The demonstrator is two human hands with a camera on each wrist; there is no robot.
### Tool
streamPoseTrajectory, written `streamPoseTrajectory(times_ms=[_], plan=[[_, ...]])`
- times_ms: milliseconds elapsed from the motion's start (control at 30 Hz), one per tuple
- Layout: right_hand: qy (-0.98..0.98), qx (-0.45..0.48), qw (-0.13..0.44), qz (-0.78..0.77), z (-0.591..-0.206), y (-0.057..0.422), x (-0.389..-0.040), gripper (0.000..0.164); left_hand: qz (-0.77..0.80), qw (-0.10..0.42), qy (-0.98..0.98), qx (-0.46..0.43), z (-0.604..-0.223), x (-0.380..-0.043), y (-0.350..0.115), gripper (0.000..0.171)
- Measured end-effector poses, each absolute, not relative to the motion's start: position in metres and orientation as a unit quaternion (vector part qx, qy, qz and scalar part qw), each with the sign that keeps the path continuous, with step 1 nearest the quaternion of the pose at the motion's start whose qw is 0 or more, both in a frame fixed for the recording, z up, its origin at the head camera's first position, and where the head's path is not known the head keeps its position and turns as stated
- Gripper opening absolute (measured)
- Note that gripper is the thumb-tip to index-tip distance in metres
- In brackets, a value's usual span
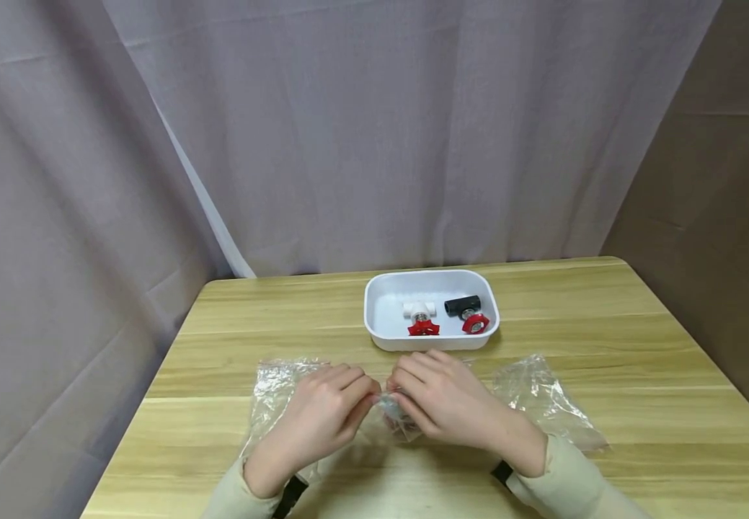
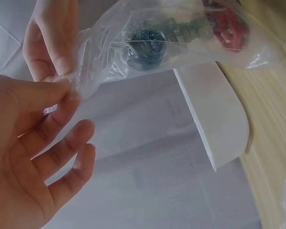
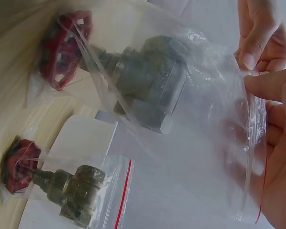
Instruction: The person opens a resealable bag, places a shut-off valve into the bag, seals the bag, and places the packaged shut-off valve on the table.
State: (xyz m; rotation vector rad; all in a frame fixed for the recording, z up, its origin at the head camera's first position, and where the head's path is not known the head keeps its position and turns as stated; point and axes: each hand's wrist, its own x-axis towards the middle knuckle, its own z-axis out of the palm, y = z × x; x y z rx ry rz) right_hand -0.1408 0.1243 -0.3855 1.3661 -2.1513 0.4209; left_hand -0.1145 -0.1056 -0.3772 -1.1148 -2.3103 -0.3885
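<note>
Both hands meet over the middle of the table, at the mouth of a clear zip bag [image 3: 207,119]. My left hand [image 1: 325,407] pinches the bag's edge between thumb and forefinger, its other fingers loosely bent. The right hand [image 1: 442,396] pinches the same edge right beside it. Inside the bag is a grey metal gate valve [image 3: 150,83] with a red handwheel [image 3: 62,52]; in the head view the hands partly hide it. Another bagged valve, brass-coloured [image 3: 78,191] with a red wheel, lies nearby in the right wrist view.
Beyond the hands stands a white tray [image 1: 377,339] holding a white valve [image 1: 419,310] and a black valve [image 1: 462,306], both red-wheeled. Crumpled clear bags lie to the left [image 1: 273,393] and to the right [image 1: 543,396]. A grey curtain [image 1: 348,144] hangs behind the table.
</note>
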Motion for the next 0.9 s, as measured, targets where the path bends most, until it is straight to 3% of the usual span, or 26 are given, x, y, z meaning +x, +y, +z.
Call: streamPoseTrajectory(times_ms=[567,700,900], plan=[[-0.833,0.460,0.257,0.169,-0.387,0.162,-0.140,0.014,-0.144,0.274,-0.856,-0.413,-0.378,-0.116,-0.114,0.004],[-0.830,0.460,0.265,0.172,-0.389,0.169,-0.141,0.020,-0.146,0.279,-0.854,-0.413,-0.379,-0.116,-0.115,0.004],[-0.828,0.454,0.276,0.180,-0.389,0.179,-0.140,0.017,-0.148,0.279,-0.854,-0.414,-0.381,-0.116,-0.115,0.004]])
